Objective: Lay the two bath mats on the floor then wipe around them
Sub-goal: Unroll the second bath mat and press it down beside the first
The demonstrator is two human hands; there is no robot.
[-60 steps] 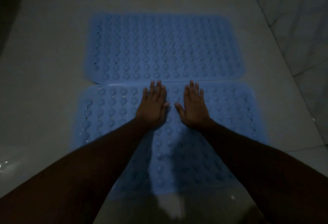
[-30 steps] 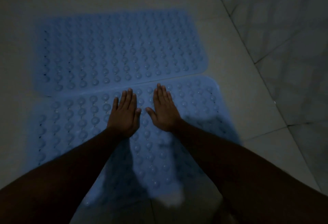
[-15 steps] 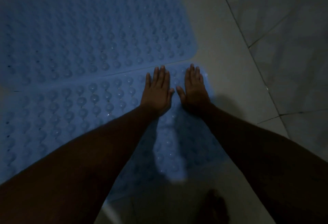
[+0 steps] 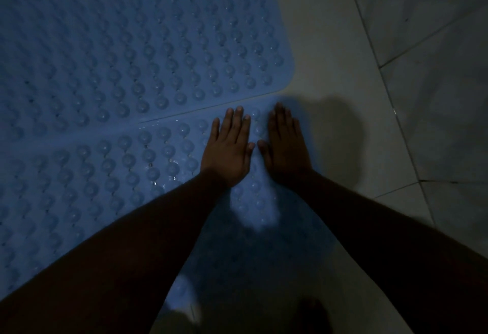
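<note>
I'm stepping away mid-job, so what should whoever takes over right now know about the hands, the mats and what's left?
Left hand: open, palm flat on the near mat, holding nothing.
Right hand: open, flat on the same mat near its right end, fingers extended.
Far mat: flat on the tiled floor, its long edge meeting the near mat's.
Done: both mats look laid side by side.
Left: finish pressing the near mat if needed, then wipe the floor around both. No cloth is in view.
</note>
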